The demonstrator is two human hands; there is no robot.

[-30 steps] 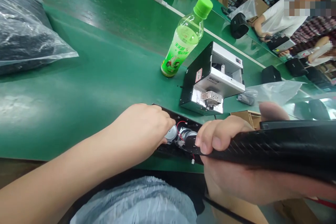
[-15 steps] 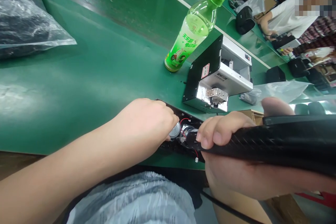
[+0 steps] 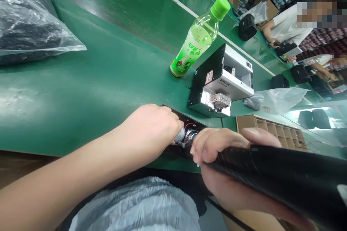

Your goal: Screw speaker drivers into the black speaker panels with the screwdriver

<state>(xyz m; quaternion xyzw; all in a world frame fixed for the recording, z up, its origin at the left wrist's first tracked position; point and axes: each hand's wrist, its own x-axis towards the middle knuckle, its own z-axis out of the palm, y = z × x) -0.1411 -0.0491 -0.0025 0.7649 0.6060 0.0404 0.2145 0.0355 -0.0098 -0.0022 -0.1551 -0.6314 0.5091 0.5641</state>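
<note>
Left hand (image 3: 154,128) curls at the black casing (image 3: 187,121) on the green table (image 3: 121,79), against the casing's silver disc (image 3: 180,136), pinch hidden; right hand (image 3: 223,139) wraps a black tool (image 3: 279,169), nose over the casing. If the tilted tool skids, it could nick the red wire (image 3: 188,125) inside the casing.

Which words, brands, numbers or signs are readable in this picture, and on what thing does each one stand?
"天天": green characters on the bottle, slightly soft; the characters after and below are too blurred to read surely.
"WE…": dark letters on the machine; the rest of the word is blurred, and the smaller line under it is unreadable.
Red-bordered sticker on the machine's black side: too small to read.
Black tool: no readable text.
</note>
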